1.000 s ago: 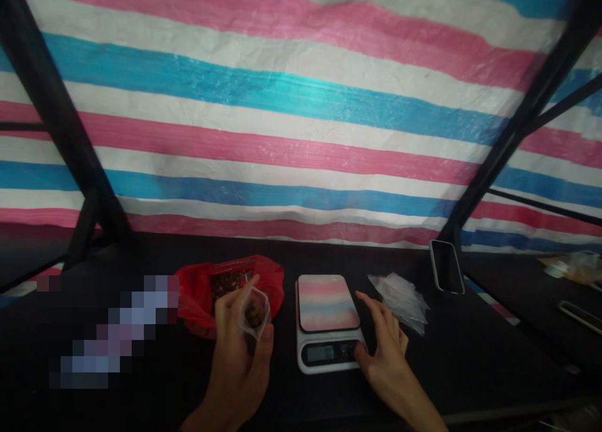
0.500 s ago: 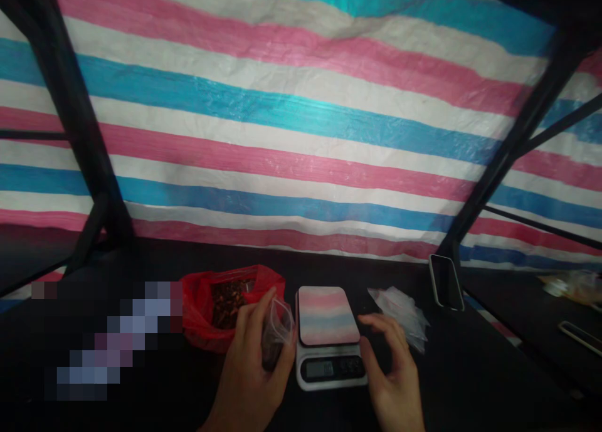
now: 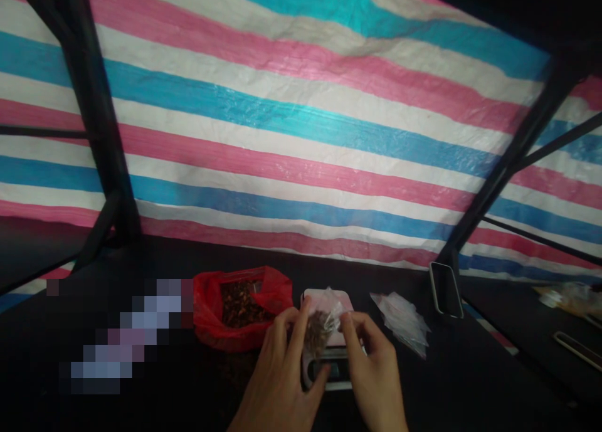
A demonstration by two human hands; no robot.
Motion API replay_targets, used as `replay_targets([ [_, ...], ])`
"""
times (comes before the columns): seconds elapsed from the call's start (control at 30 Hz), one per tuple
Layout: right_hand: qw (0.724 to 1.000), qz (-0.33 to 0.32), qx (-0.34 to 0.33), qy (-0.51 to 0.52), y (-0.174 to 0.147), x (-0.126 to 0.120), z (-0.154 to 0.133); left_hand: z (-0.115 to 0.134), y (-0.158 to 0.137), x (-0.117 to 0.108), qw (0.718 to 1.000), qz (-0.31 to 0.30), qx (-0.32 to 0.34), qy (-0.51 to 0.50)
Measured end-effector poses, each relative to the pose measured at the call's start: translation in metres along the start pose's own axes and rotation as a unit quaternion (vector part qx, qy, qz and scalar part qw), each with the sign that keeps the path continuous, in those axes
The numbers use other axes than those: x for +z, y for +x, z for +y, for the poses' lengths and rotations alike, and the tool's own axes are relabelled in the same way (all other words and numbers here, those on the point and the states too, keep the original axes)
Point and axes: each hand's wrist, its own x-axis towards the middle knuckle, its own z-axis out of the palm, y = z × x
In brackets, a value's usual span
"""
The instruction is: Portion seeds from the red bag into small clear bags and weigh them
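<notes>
Partway, by look of it. Done: red bag [image 3: 205,322] open on brown bits; scale [image 3: 337,339] set out beside it; small clear bag [image 3: 318,330] part filled, over scale plate, between left hand [image 3: 282,375] and right hand [image 3: 376,369]. Fingers of both at bag; whether grip clenched or loose, cannot tell. Left: bag not yet free of hands; stack of clear bags [image 3: 402,324] looks unfilled. Around: striped sheet [image 3: 301,159], black desk [image 3: 456,375], phone [image 3: 446,289]. In way: hands hide plate; left thumb crosses display [image 3: 332,370], reading illegible.
</notes>
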Motion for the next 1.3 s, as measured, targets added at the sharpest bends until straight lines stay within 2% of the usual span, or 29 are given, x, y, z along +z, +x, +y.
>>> replay_targets([
  [0.1, 0.99, 0.027, 0.027, -0.137, 0.026, -0.005, 0.013, -0.003, -0.002, 0.0, 0.999, 0.028, 0.002, 0.036],
  [0.23, 0.968, 0.084, 0.069, -0.225, 0.038, -0.004, 0.033, -0.01, -0.005, -0.002, 0.996, 0.049, 0.027, 0.065],
  [0.37, 0.952, 0.131, 0.105, -0.255, 0.032, -0.01, 0.04, -0.009, -0.007, -0.007, 0.994, 0.067, 0.031, 0.076],
  [0.5, 0.934, 0.172, 0.157, -0.269, 0.025, -0.037, 0.048, -0.009, -0.007, -0.012, 0.992, 0.105, 0.002, 0.067],
  [0.63, 0.923, 0.2, 0.188, -0.271, 0.02, -0.065, 0.055, -0.014, -0.005, -0.015, 0.991, 0.117, 0.026, 0.056],
  [0.77, 0.924, 0.211, 0.173, -0.268, 0.018, -0.079, 0.056, -0.013, -0.002, -0.017, 0.989, 0.14, 0.025, 0.042],
  [0.93, 0.933, 0.238, 0.132, -0.236, 0.013, -0.084, 0.056, -0.011, -0.001, -0.017, 0.986, 0.154, 0.04, 0.046],
  [1.1, 0.944, 0.255, 0.073, -0.197, 0.017, -0.072, 0.055, -0.014, -0.001, -0.016, 0.983, 0.165, 0.049, 0.064],
  [1.3, 0.958, 0.207, 0.04, -0.194, 0.018, -0.05, 0.065, -0.02, -0.002, -0.021, 0.977, 0.181, 0.059, 0.096],
])
